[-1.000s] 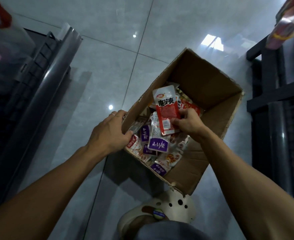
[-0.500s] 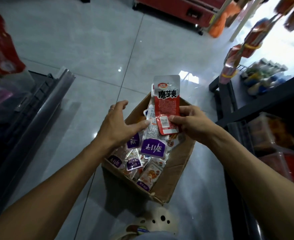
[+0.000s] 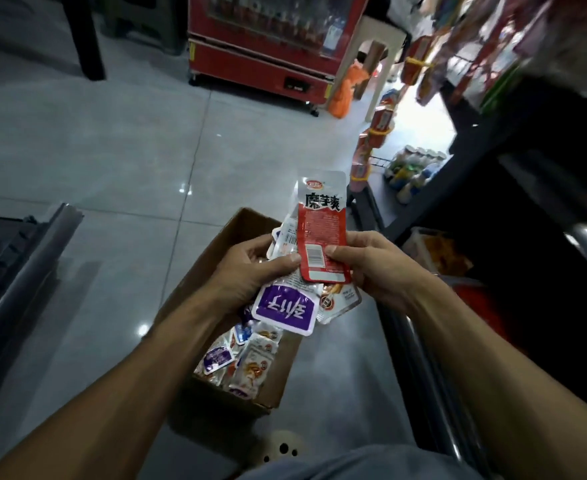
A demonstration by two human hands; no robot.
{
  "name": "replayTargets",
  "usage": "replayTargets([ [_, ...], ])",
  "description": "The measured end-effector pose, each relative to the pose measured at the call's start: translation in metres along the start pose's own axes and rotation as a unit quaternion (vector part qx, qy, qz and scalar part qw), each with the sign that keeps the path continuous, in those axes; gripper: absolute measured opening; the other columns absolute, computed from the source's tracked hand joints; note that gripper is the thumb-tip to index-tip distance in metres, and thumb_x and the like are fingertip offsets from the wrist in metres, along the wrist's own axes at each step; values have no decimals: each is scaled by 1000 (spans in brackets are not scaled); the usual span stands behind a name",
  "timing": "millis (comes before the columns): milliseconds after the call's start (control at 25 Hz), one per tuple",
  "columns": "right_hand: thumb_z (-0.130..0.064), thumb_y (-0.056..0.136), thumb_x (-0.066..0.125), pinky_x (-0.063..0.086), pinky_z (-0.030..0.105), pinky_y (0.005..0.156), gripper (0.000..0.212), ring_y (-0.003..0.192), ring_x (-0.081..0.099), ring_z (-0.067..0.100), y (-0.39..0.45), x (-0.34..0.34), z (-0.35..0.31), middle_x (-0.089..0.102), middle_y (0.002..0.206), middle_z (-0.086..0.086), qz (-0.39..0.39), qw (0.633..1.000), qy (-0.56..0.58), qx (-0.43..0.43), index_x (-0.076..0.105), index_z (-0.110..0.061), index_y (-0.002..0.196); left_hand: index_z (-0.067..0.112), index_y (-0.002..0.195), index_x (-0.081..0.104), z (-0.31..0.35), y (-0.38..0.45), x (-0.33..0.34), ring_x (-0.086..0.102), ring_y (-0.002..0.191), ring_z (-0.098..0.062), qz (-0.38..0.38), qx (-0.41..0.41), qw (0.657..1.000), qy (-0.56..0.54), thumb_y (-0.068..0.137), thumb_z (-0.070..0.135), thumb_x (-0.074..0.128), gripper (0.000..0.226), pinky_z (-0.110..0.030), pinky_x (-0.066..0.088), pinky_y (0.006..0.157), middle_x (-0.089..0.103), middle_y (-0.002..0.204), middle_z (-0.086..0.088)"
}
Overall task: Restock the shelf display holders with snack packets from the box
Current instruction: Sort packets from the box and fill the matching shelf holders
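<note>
Both hands grip packets: left hand (image 3: 247, 271) holds a fanned bunch (image 3: 286, 303), right hand (image 3: 371, 268) pinches the red packet (image 3: 323, 233). Judged light, limp, slippery film; grip low across the sealed edge.

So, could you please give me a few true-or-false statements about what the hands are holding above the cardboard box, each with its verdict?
1. The right hand pinches the red-and-white snack packet. True.
2. The left hand is empty. False: it grips a fan of packets, including the purple-and-white packet.
3. The brown cardboard box sits on the grey tiled floor. True.
4. The box is empty. False: loose packets lie inside.
</note>
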State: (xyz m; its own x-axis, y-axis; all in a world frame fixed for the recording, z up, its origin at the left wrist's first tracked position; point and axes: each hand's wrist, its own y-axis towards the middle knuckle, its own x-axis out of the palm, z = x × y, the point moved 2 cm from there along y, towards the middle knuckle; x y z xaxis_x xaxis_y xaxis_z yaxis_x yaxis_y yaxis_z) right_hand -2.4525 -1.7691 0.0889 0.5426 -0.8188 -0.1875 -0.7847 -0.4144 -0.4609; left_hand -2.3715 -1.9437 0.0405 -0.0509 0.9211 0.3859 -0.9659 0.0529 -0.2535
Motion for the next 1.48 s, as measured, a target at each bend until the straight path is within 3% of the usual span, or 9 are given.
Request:
replayTargets([
  [200,-9,95,54,58,40,84,18,90,72,26,-71,-48,-9,74,100,14,-14,1000,-5,-6,65,-2,108,10,121,59,19,-2,73,73,76,-28,-112,-3,993,20,72,19,73,52,-35,59,64,74,101,-18],
  [320,-17,93,63,58,45,87,22,87,74,25,-111,-73,-16,75,99,11,106,991,-76,-20,64,-3,109,15,120,60,28,-4,116,74,81,-29,-101,6,991,92,74,25,76,50,-46,61,75,75,100,-10],
  [520,-23,85,74,53,18,69,56,89,63,4,-182,-97,-31,59,110,-8,352,896,-225,-152,46,-30,133,27,116,59,37,-18,199,75,78,-16,-81,112,980,143,85,19,74,35,-39,62,71,74,98,2],
  [680,-62,75,66,51,28,80,45,92,59,6,-229,-119,-29,61,101,-6,434,826,-333,-136,66,-33,109,31,106,65,28,-32,266,73,80,-12,-131,207,952,185,86,12,73,30,-38,62,71,74,95,6],
  [800,-56,82,64,48,27,77,35,90,57,9,-273,-138,-26,62,93,-5,478,794,-356,-123,67,-28,101,26,110,66,24,-46,309,72,81,-7,-181,235,936,191,87,12,71,27,-30,59,69,74,93,8],
  [960,-41,93,46,49,33,70,24,81,60,14,-331,-153,-8,63,88,-4,507,800,-306,-99,61,-22,92,28,104,67,15,-73,358,72,82,-12,-263,239,912,206,88,10,68,25,-43,60,74,74,91,5],
  [1160,-25,101,44,53,36,64,21,73,64,18,-398,-161,14,67,82,1,613,750,-237,-73,60,-16,92,25,105,68,0,-116,403,73,83,-13,-319,224,902,184,86,8,71,25,-43,60,76,75,91,4],
  [1360,-27,100,53,59,38,75,15,80,73,15,-475,-167,18,76,85,-1,647,712,183,-201,66,-19,98,19,106,66,-7,-147,422,74,75,-13,-293,158,935,126,87,7,71,23,-33,61,63,76,91,0],
  [1480,-21,94,62,57,39,77,17,85,71,17,-504,-167,23,75,89,2,629,707,238,-220,62,-10,107,20,103,65,-7,-164,430,74,73,-13,-303,130,940,88,87,6,70,22,-24,57,55,76,88,1],
])
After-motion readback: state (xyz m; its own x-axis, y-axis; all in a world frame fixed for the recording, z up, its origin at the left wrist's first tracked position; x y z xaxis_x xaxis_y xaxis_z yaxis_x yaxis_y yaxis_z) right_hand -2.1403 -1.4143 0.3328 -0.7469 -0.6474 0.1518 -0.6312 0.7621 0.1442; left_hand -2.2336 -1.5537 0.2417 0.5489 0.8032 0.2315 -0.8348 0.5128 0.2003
